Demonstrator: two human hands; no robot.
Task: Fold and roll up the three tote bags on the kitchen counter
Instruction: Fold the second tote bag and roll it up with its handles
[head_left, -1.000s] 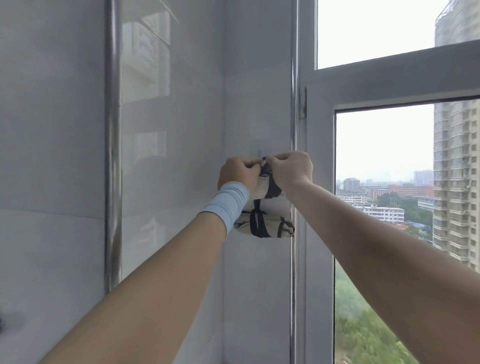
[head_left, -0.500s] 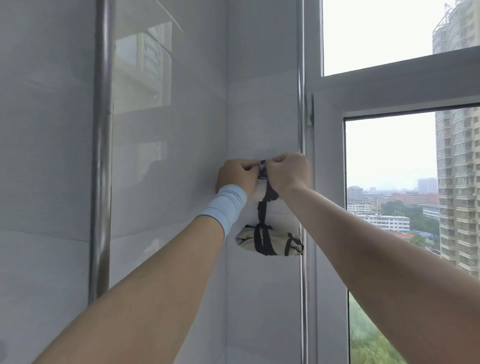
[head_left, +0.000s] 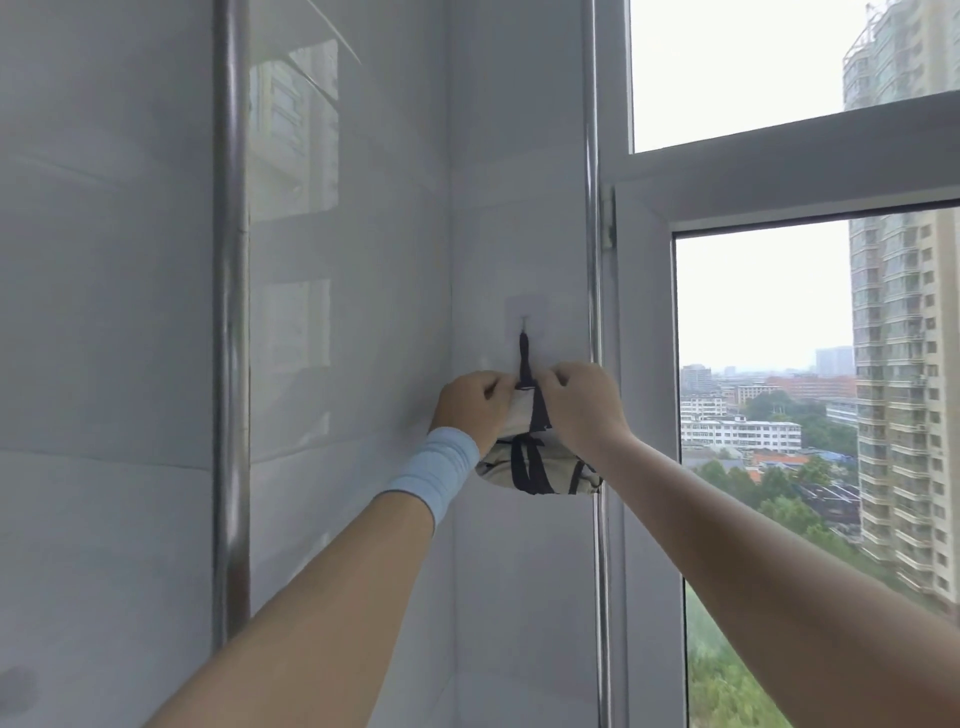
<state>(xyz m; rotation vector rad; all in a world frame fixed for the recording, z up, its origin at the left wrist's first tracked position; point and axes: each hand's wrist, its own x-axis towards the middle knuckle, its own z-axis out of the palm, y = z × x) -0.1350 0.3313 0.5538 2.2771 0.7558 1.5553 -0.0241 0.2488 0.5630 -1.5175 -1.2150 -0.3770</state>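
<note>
A rolled cream tote bag (head_left: 522, 415) bound with black straps is held against the tiled wall in the corner. My left hand (head_left: 470, 402) grips its left side and my right hand (head_left: 579, 400) grips its right side. A black strap loop (head_left: 524, 356) runs up from it to a small clear adhesive wall hook (head_left: 524, 319). A second rolled cream tote bag (head_left: 540, 473) with black straps hangs just below my hands. No third bag is in view.
A vertical chrome pipe (head_left: 231, 312) runs down the grey tiled wall on the left. A second thin chrome pipe (head_left: 592, 208) stands beside the white window frame (head_left: 644, 364). City buildings show through the glass.
My hands have dropped a little below the hook, uncovering it and the strap loop hung on it. The lower roll sits closer under my hands than half a second ago.
</note>
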